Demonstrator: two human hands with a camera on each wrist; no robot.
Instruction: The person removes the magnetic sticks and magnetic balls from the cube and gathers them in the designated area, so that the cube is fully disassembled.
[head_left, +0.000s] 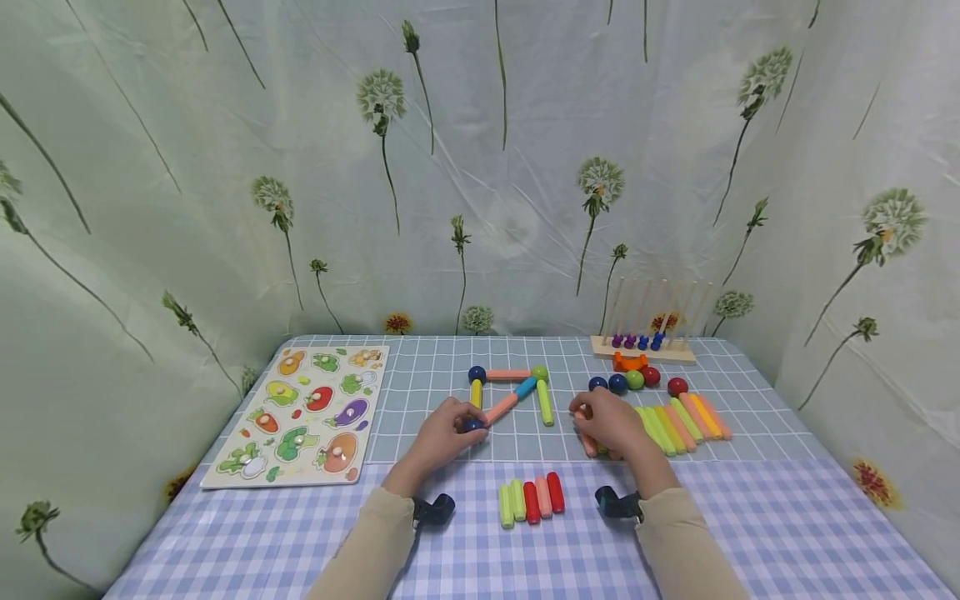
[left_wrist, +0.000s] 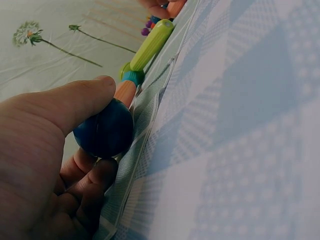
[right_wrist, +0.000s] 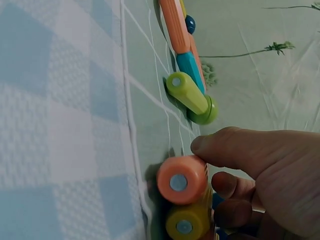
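My left hand (head_left: 442,433) pinches a glossy blue ball (left_wrist: 105,129) between thumb and fingers, low over the grey-green cloth. A salmon stick (head_left: 501,409) runs from that ball to a blue stick (head_left: 526,388), which reaches a green ball (head_left: 539,373). Another salmon stick (head_left: 508,376) links the green ball to a second blue ball (head_left: 477,374). From there a yellow stick (head_left: 476,392) comes down towards my left fingers. A lime stick (head_left: 545,403) hangs off the green ball. My right hand (head_left: 611,419) grips the leftmost salmon stick (right_wrist: 182,172) of a row, beside a yellow one (right_wrist: 187,221).
Lime, yellow and salmon sticks (head_left: 686,423) continue the row rightward, with several balls (head_left: 634,380) behind. A pegged wooden stand (head_left: 645,350) is at the back right. Several short sticks (head_left: 531,500) lie in front. A vegetable puzzle board (head_left: 300,417) is at left.
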